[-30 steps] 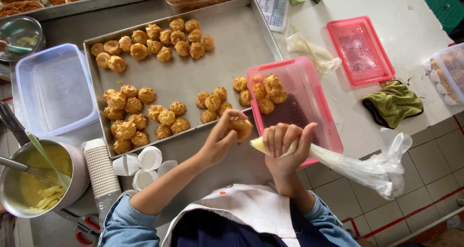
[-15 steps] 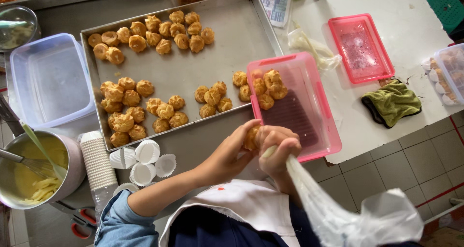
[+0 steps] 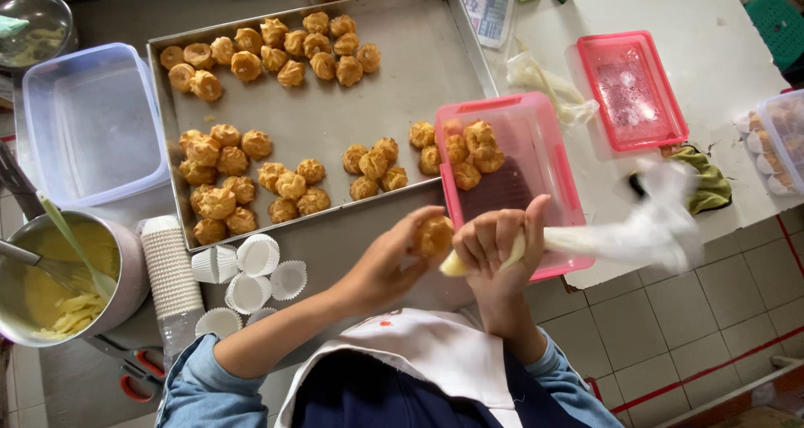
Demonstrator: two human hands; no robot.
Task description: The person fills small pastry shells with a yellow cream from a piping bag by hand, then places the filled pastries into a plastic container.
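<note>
**A:** From the head camera, what could go wrong here?

**B:** Your left hand (image 3: 394,256) pinches a golden cream puff (image 3: 434,235) between thumb and fingertips, off the tray, above the near edge of the steel counter (image 3: 360,252). Your right hand (image 3: 501,242) is wrapped tightly round a clear piping bag (image 3: 603,239) of pale custard, its tip meeting the puff. Squeeze too hard and I judge the shell may split, or custard may spill over your fingers. The bag's loose tail looks blurred out past the counter's edge, so it could brush the green cloth (image 3: 708,181).

**A:** And where does the puff lie relative to my fingers?

**B:** It sits inside the left fingertips, touching them, just left of your right knuckles. Both hands are closed: left on the puff, right on the bag. Just beyond them, a pink plastic box (image 3: 548,156) holds a few puffs at its far end. More puffs lie in clusters on the metal baking tray (image 3: 335,114). White paper cups (image 3: 251,269) lie beside the tray's near left corner.
</note>
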